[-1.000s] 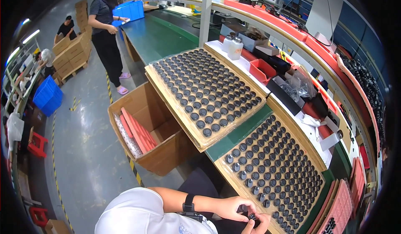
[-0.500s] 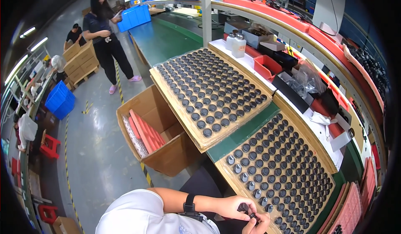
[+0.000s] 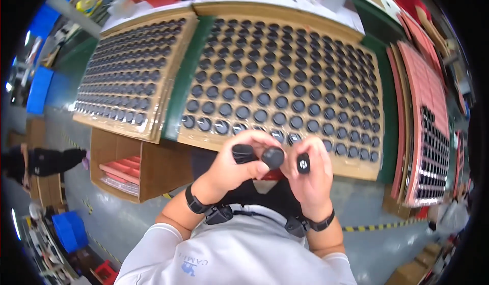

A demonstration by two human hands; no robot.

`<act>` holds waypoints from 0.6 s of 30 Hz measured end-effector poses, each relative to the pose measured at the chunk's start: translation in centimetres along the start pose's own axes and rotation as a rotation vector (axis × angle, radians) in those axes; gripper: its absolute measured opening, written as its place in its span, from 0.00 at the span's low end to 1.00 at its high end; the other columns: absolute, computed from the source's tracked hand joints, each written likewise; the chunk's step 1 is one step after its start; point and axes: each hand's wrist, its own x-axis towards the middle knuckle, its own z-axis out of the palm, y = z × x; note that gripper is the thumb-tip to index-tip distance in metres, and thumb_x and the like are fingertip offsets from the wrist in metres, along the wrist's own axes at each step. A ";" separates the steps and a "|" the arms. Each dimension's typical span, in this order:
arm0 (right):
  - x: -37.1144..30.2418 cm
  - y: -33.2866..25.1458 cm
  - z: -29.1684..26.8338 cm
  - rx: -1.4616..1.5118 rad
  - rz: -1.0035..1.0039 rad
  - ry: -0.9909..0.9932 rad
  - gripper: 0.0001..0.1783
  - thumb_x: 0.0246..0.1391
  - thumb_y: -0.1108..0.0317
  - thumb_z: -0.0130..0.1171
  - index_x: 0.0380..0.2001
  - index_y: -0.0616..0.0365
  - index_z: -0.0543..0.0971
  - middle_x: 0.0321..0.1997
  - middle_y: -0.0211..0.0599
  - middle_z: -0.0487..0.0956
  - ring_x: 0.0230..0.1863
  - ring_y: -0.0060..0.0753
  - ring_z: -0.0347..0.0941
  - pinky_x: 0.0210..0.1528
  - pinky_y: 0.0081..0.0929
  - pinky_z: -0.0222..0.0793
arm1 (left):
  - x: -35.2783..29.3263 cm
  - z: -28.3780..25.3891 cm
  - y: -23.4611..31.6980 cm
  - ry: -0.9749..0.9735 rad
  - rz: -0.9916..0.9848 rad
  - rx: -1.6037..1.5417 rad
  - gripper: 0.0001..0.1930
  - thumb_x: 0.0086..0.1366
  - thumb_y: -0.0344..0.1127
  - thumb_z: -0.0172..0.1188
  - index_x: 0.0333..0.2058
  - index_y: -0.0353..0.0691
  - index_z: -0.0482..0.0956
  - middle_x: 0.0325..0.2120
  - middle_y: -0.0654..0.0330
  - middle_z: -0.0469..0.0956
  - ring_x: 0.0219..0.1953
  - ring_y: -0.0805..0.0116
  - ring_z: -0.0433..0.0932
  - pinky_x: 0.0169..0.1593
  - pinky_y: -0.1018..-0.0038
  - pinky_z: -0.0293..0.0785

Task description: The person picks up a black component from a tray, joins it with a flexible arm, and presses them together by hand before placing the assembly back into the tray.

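My left hand [image 3: 232,163] is closed around a dark ribbed cylinder [image 3: 243,153] in the palm. Between its thumb and fingers it also grips a round black cap-like part [image 3: 273,157], flat face up. Close beside it, my right hand [image 3: 311,170] is closed on a small black oblong piece [image 3: 303,163] with a white mark on its end. Both hands are just in front of a cardboard-brown tray [image 3: 351,168] filled with rows of round black parts [image 3: 281,102]. Some parts in the nearest row are partly hidden behind my fingers.
A second tray [image 3: 153,127] of similar parts lies to the left across a green strip of table [image 3: 175,107]. Below it stands an open carton [image 3: 158,168] with pink foam sheets. Pink trays [image 3: 415,76] lean on the right, one holding several black pieces. Another person [image 3: 43,160] stands far left.
My view has swung right and down, so the trays now lie straight ahead. Both hands show fully; the parts they hold are now a little apart.
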 end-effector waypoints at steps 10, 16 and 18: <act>-1.8 0.5 0.1 0.370 0.140 -0.011 0.16 0.64 0.56 0.38 0.36 0.58 0.66 0.20 0.32 0.67 0.22 0.22 0.61 0.27 0.21 0.57 | -1.1 1.4 -1.9 0.068 0.177 0.072 0.24 0.52 0.36 0.68 0.44 0.33 0.69 0.41 0.55 0.74 0.35 0.74 0.74 0.35 0.80 0.73; -2.4 1.4 0.3 0.270 0.077 0.004 0.16 0.64 0.56 0.39 0.35 0.58 0.67 0.21 0.32 0.67 0.22 0.21 0.61 0.27 0.20 0.58 | -1.8 1.2 -2.6 0.138 0.160 0.051 0.24 0.50 0.37 0.69 0.43 0.35 0.69 0.37 0.49 0.73 0.23 0.72 0.72 0.22 0.80 0.68; -2.4 1.7 0.5 0.229 0.084 0.016 0.16 0.64 0.56 0.39 0.35 0.58 0.67 0.21 0.31 0.67 0.22 0.21 0.60 0.27 0.19 0.57 | -2.2 1.0 -2.4 0.184 0.163 0.109 0.23 0.50 0.36 0.69 0.42 0.34 0.69 0.37 0.49 0.73 0.26 0.71 0.73 0.24 0.81 0.69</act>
